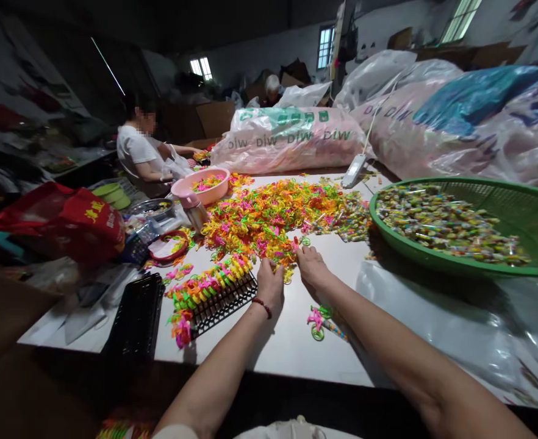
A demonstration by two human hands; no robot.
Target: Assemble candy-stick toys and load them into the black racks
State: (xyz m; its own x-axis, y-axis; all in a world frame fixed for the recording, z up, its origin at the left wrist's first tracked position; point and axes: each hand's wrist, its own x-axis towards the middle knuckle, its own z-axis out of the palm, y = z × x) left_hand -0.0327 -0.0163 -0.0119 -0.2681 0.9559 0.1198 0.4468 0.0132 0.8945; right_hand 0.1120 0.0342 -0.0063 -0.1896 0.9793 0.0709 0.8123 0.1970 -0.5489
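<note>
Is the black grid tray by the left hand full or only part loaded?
Part loaded. Coloured plastic pieces line the far edge and left end of the black grid tray; its nearer rows show bare slots.

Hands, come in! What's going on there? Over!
Left hand and right hand at near edge of colourful plastic pile, grip unclear. Black tray beside left hand, part filled. Nothing in the way.

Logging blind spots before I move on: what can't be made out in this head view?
Head view only:
1. Left hand: the fingers curl away from the camera, so its grip is hidden.
2. Right hand: its fingertips sink into the pile of colourful plastic pieces.
3. Green basket: cut off by the right edge.
4. Wrapped items inside it: too small to identify.
</note>
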